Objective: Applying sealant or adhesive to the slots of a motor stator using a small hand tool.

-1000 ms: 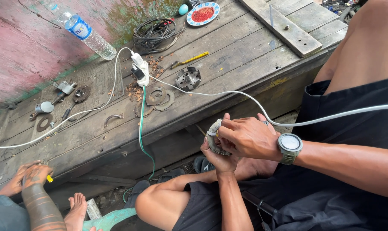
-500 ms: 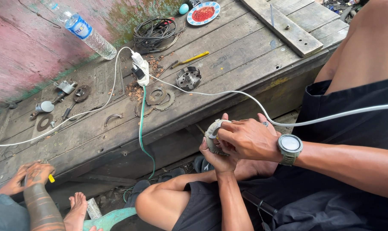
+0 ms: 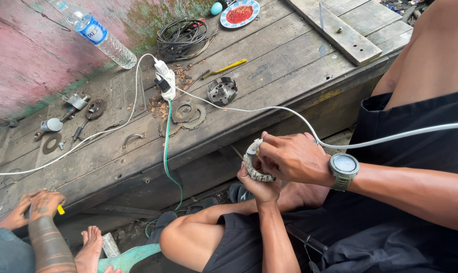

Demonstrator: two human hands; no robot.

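- A round, pale, toothed metal part [image 3: 256, 163] sits held between both hands, just off the front edge of the wooden worktop [image 3: 269, 108], above the person's bent knees;
- The left hand [image 3: 259, 186] cups it from below, grip closed on its lower rim; the right hand [image 3: 293, 157], wearing a wristwatch [image 3: 344, 168], is closed over its top, fingers pressing the face;
- The work appears mid-handling, the part being fitted or turned by hand; the next move likely calls for a steady lower hold and fine fingertip pressure;
- A white cable [image 3: 310, 129] runs past the wrist to a power strip [image 3: 165, 80] on the worktop; a similar metal part [image 3: 222, 90], flat rings [image 3: 188, 114] and a water bottle [image 3: 98, 36] lie beyond;
- Another person's hands [image 3: 34, 207] rest at the worktop's near left corner.
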